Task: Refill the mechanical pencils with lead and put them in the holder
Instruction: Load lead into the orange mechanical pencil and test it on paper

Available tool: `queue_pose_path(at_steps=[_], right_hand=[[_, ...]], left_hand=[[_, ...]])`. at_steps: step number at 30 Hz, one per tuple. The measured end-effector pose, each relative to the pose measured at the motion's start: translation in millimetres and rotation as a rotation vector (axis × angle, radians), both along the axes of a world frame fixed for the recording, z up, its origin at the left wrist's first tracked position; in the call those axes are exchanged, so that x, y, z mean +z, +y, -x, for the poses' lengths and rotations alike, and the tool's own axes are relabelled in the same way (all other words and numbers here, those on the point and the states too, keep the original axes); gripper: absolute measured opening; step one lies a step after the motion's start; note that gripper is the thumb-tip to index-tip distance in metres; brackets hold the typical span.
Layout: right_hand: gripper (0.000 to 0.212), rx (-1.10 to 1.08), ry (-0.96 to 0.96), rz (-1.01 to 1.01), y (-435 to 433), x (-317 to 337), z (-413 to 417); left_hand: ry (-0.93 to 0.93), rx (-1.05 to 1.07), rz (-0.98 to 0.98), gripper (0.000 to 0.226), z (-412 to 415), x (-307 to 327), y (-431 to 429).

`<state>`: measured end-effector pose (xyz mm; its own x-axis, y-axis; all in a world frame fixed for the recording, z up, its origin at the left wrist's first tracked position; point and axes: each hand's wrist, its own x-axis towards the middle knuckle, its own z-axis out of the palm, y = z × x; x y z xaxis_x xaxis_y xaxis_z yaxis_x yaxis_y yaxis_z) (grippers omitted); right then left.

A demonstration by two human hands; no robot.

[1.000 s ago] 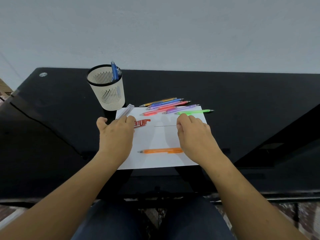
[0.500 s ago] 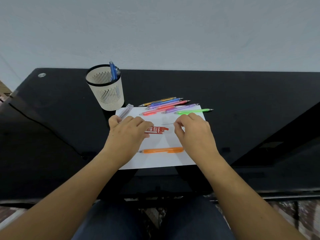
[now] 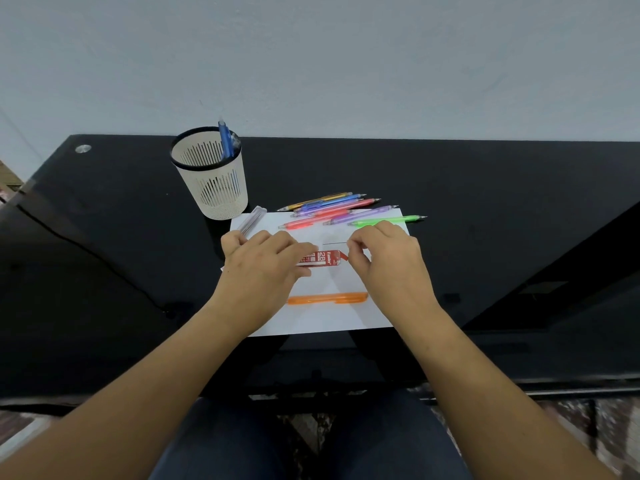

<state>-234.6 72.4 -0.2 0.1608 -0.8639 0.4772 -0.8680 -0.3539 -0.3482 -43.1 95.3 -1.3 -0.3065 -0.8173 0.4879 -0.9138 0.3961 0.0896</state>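
- Lead case (image 3: pixel 322 258) has shifted: a sec ago it sat near the paper's left edge under the left hand (image 3: pixel 263 271). Now it's at mid-sheet, nose toward the right hand (image 3: pixel 388 268).
- Left grip: fingers curled round the case's back end. Can't tell if the case touches the paper (image 3: pixel 311 320).
- Right grip: thumb + forefinger pinched on a single lead (image 3: pixel 334 243), which pokes out leftward. A sec ago that lead lay flat on the sheet under the fingertips, so it's been picked up.
- Meaning, prob.: one lead is out & in hand. The case's end flap stands open, so I'd guess it gets closed or put down first.
- Orange pencil (image 3: pixel 327 299) lies alone on the paper's near half, btwn the wrists, untouched; likely the one to be filled.
- Progress: early. Holder (image 3: pixel 211 188) at back left has only a blue pencil (image 3: pixel 225 140). Row of pencils (image 3: pixel 332 209) waits across the sheet's far edge, green pencil (image 3: pixel 388 221) nearest.
- Materials:
  - case = small flat red plastic w/ white print
  - lead = hair-thin dark stick, prob. brittle
  - pencils = slim translucent coloured plastic, dark tips
  - holder = pale tapered cup, slotted wall, black rim
  - clear tube (image 3: pixel 252 220) just beside the holder
  - table (image 3: pixel 485 202) = glossy black, reflective
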Motion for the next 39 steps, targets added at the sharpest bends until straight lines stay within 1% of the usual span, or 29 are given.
queue_pose_path(at_steps=[3,7,11,13,15,18,20,23,25,28,31,35,37,39], right_hand=[[0.006,0.002,-0.016,-0.001,0,2,-1],[0.008,0.039,0.006,-0.054,-1,4,-3],[0.007,0.029,-0.013,-0.018,-1,1,-4],[0.006,0.002,-0.014,-0.010,-2,1,-3],[0.007,-0.006,0.007,-0.023,-3,2,1],[0.008,-0.015,0.053,-0.038,-2,1,6],[0.006,-0.016,0.067,-0.015,-1,0,8],[0.003,0.001,0.047,0.025,0,-1,7],[0.003,0.023,0.018,0.044,1,-1,6],[0.006,0.063,-0.004,0.066,2,-2,5],[0.010,0.102,-0.025,0.086,3,-3,4],[0.020,0.118,-0.028,0.106,5,-2,4],[0.017,0.116,-0.031,0.103,5,-2,6],[0.011,0.103,-0.004,0.091,5,-2,8]], left_hand=[[0.021,0.021,-0.038,0.029,2,0,2],[0.032,0.022,-0.072,0.029,2,0,3],[0.014,0.033,-0.083,0.027,8,3,4],[-0.073,0.111,-0.170,0.028,10,8,1],[-0.188,0.235,-0.256,0.027,6,7,-4],[-0.317,0.401,-0.272,0.018,-8,2,-11],[-0.346,0.458,-0.298,0.023,-15,-2,-12],[-0.347,0.408,-0.264,0.030,-17,-6,-13],[-0.262,0.320,-0.193,0.033,-13,-4,-13],[-0.153,0.177,-0.111,0.031,-4,2,-15],[-0.145,0.093,-0.078,0.028,4,6,-19],[-0.166,0.071,-0.072,0.016,9,8,-20],[-0.188,0.080,-0.077,0.011,9,9,-19],[-0.225,0.099,-0.115,0.013,10,11,-17]])
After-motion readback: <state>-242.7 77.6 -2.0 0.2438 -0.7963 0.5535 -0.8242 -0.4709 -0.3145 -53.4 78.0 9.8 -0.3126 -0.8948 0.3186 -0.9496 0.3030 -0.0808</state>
